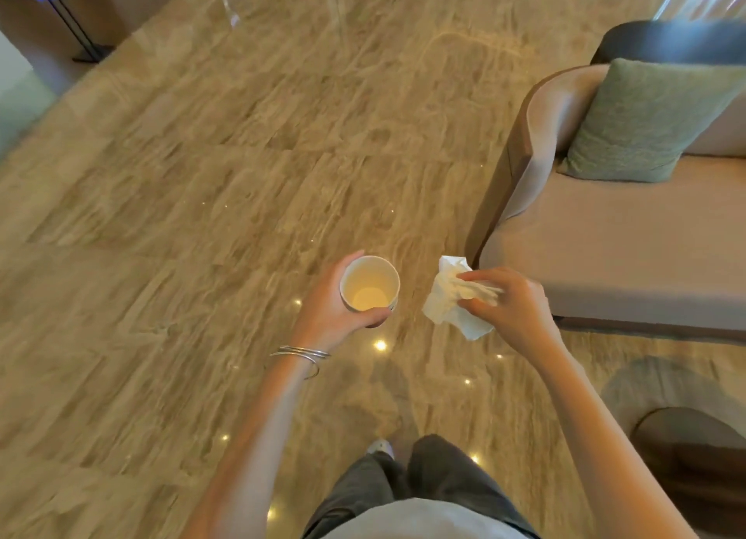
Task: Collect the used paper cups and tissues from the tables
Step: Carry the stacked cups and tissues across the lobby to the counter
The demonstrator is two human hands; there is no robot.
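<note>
Cup: paper cup (370, 283) upright in the left hand (331, 310), fingers curled round its wall, thumb at the near rim.
Tissue: crumpled white tissue (450, 296) pinched by the right hand (509, 302), hanging below the fingertips, just right of the cup, not touching.
Wrist: silver bangles (300, 355) on left.
Beyond: sofa (613, 248) with green cushion (646, 121), over marble floor (202, 175).

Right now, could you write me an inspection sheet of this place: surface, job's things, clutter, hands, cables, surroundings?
Surface: glossy marble floor with small light reflections.
Job's things: paper cup, upright, yellowish inside; white tissue, crumpled.
Clutter: nothing seen.
Hands: left hand grips the cup; right hand pinches the tissue.
Cables: nothing seen.
Surroundings: beige sofa with green cushion at the right; dark round furniture lower right, unclear.
</note>
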